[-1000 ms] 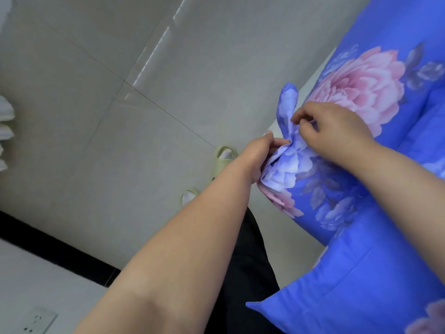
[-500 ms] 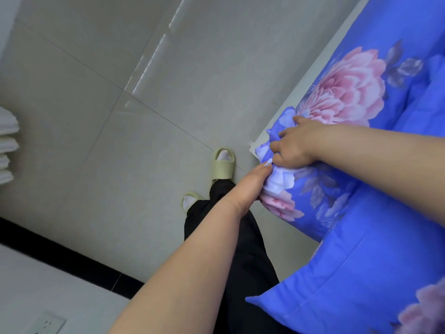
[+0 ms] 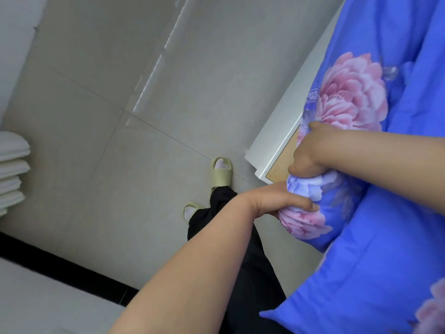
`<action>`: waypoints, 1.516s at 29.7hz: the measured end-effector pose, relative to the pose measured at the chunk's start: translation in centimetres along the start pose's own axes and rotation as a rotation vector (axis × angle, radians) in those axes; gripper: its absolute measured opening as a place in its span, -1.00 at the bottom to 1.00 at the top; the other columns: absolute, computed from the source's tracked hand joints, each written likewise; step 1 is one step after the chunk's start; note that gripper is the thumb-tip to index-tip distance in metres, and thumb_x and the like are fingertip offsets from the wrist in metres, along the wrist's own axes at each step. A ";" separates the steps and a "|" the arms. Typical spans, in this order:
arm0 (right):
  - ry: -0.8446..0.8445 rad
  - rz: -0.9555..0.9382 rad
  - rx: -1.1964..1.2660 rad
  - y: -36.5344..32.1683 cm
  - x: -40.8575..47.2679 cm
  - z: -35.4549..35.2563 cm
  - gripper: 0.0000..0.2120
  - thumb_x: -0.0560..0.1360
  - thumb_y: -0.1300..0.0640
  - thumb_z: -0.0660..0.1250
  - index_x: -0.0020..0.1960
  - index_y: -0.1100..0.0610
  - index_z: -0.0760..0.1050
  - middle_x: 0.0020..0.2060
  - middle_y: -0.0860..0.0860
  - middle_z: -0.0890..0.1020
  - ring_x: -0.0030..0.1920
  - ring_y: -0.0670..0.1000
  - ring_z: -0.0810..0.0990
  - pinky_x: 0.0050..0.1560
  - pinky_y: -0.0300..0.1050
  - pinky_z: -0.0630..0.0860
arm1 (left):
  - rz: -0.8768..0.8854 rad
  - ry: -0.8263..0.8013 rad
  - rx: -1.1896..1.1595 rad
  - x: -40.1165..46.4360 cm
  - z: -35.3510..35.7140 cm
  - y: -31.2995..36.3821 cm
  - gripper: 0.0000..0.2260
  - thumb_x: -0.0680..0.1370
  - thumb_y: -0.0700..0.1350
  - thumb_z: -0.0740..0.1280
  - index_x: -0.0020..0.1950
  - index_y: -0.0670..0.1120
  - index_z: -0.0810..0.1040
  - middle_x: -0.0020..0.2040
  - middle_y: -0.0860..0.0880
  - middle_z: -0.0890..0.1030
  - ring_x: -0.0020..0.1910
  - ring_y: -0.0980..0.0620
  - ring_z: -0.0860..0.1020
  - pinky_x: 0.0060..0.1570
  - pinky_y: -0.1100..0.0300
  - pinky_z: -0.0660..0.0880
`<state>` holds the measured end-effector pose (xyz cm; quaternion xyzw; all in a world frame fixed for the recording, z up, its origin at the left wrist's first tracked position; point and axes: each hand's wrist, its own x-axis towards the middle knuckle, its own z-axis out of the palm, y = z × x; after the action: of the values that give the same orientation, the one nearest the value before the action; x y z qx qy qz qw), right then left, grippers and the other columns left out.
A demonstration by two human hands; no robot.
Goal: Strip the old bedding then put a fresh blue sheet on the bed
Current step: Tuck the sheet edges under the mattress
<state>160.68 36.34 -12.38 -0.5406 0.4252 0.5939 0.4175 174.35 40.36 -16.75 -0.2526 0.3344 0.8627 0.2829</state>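
Currently, step in hand: a corner of the blue bedding printed with pink and pale-blue flowers (image 3: 342, 213) is bunched and gripped at the corner of the bed.
Left hand (image 3: 277, 201): fingers and thumb are curled round the lower part of the bunched corner.
Right hand (image 3: 310, 155): closed as a fist on the upper part of the same bunch, just above the left hand.
Bedding position: it is spread up and to the right of both hands, over the bed; the gathered corner hangs at the bed's near corner.
White bed frame (image 3: 281, 141): its corner is exposed just left of the right hand, with a tan board showing inside it.
Key relation: the bedding's bulk lies to the right of the hands, and its long edge runs up along the frame, away from the person. The corner is held equally near by both hands, so a pull toward the body is judged the likely stripping direction.
Blue pillow (image 3: 361, 285): it lies just below the gripped corner.
Writing: no brand, label or legible text is seen.
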 end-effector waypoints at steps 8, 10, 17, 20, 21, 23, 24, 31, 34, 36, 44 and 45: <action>0.981 -0.015 0.157 0.8 3.9 1.5 -0.58 0.54 -0.12 0.09 0.00 0.16 0.57 -0.05 0.13 0.65 0.07 0.18 0.56 0.31 0.18 0.29 | -0.283 0.363 0.151 0.3 -6.8 -4.0 -0.39 0.21 0.28 0.49 0.10 -0.08 0.58 -0.01 -0.07 0.66 -0.07 -0.03 0.64 -0.05 0.08 0.60; 1.090 0.091 0.382 1.5 3.8 3.2 -0.51 0.46 -0.22 0.16 0.10 0.14 0.55 0.18 0.14 0.56 0.24 0.21 0.45 0.35 0.32 0.16 | -0.331 0.376 0.257 -0.1 -7.7 -4.5 -0.46 0.33 0.30 0.44 0.09 -0.08 0.56 -0.07 -0.02 0.63 -0.15 0.02 0.61 -0.17 0.21 0.54; 0.564 0.287 0.900 -0.8 1.2 6.9 0.22 0.20 -0.44 0.39 0.51 -0.10 -0.36 0.46 0.02 -0.45 0.47 0.36 -0.31 0.36 0.37 0.13 | -0.211 0.565 0.342 -2.3 -6.2 -3.5 -0.76 0.50 0.06 0.40 -0.01 -0.11 0.55 -0.20 0.06 0.53 -0.24 0.15 0.48 -0.30 0.43 0.37; 0.490 0.237 0.899 -1.9 2.0 6.2 0.24 0.21 -0.44 0.39 0.50 -0.11 -0.41 0.45 0.04 -0.48 0.45 0.40 -0.33 0.36 0.40 0.12 | -0.290 0.665 0.402 -3.9 -5.3 -1.8 -0.78 0.55 0.04 0.32 0.00 -0.11 0.55 -0.12 -0.02 0.56 -0.13 0.03 0.52 -0.04 0.19 0.47; 0.466 0.230 0.921 -1.7 2.1 5.8 0.22 0.21 -0.45 0.38 0.50 -0.12 -0.40 0.45 0.03 -0.47 0.44 0.41 -0.33 0.35 0.41 0.10 | -0.311 0.683 0.419 -4.5 -5.2 -0.7 -0.79 0.56 0.04 0.30 -0.01 -0.10 0.54 -0.11 -0.04 0.57 -0.09 -0.02 0.53 0.02 0.13 0.47; 0.431 0.186 0.997 -0.8 2.0 5.4 0.16 0.24 -0.42 0.38 0.51 -0.16 -0.34 0.47 -0.01 -0.44 0.45 0.40 -0.33 0.34 0.42 0.09 | -0.339 0.725 0.464 -5.6 -4.7 1.9 -0.78 0.58 0.03 0.26 0.03 -0.11 0.53 -0.05 -0.04 0.57 -0.02 -0.06 0.56 0.04 0.12 0.46; 0.429 0.148 1.033 -0.2 2.0 5.2 0.10 0.28 -0.40 0.38 0.51 -0.18 -0.29 0.48 -0.04 -0.40 0.45 0.38 -0.32 0.35 0.41 0.11 | -0.346 0.751 0.487 -6.0 -4.7 3.0 -0.77 0.59 0.02 0.24 0.07 -0.12 0.53 -0.02 -0.04 0.58 0.02 -0.07 0.57 0.04 0.12 0.46; 0.438 -0.017 1.453 3.6 -1.9 5.9 -0.36 0.49 -0.18 0.28 0.50 -0.05 0.18 0.48 -0.02 0.25 0.44 0.12 0.28 0.35 -0.06 0.29 | -0.311 0.784 0.565 -8.4 -2.6 12.4 -0.82 0.60 0.00 0.20 0.03 -0.07 0.49 0.00 -0.06 0.63 -0.13 -0.02 0.56 -0.09 0.16 0.45; 0.422 -0.005 1.682 3.3 -4.2 4.9 -0.44 0.50 -0.14 0.27 0.45 -0.04 0.25 0.38 0.00 0.41 0.30 0.09 0.44 0.19 -0.12 0.37 | -0.302 0.765 0.551 -9.4 -2.2 15.8 -0.82 0.61 -0.01 0.20 0.07 -0.09 0.49 -0.05 0.00 0.61 -0.21 0.04 0.55 -0.14 0.18 0.44; 0.406 0.038 1.806 3.0 -5.5 3.7 -0.49 0.48 -0.16 0.26 0.39 -0.06 0.32 0.33 -0.02 0.45 0.25 0.09 0.47 0.11 -0.16 0.37 | -0.324 0.740 0.509 -10.1 -2.3 18.4 -0.79 0.62 0.00 0.20 0.10 -0.10 0.49 -0.01 -0.01 0.61 -0.20 0.05 0.55 -0.17 0.17 0.45; 0.535 0.304 2.190 8.8 -11.7 -5.6 -0.79 0.41 -0.17 0.25 -0.20 -0.04 0.50 -0.09 -0.11 0.55 -0.04 0.02 0.56 -0.14 -0.19 0.42 | -0.344 0.624 0.634 -11.8 -7.3 34.6 -0.76 0.63 0.01 0.17 0.17 -0.11 0.48 0.01 -0.01 0.59 -0.23 0.09 0.51 -0.28 0.22 0.41; 0.563 0.306 2.268 10.2 -12.8 -7.1 -0.79 0.40 -0.17 0.26 -0.15 -0.05 0.52 -0.07 -0.10 0.58 -0.04 0.02 0.60 -0.08 -0.16 0.50 | -0.303 0.652 0.655 -12.0 -8.2 37.6 -0.77 0.63 -0.01 0.17 0.15 -0.12 0.49 0.00 -0.02 0.59 -0.25 0.09 0.51 -0.28 0.22 0.40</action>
<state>153.83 26.17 0.50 0.0846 0.8477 -0.2202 0.4752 160.23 7.52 1.76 -0.4532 0.6189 0.5372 0.3507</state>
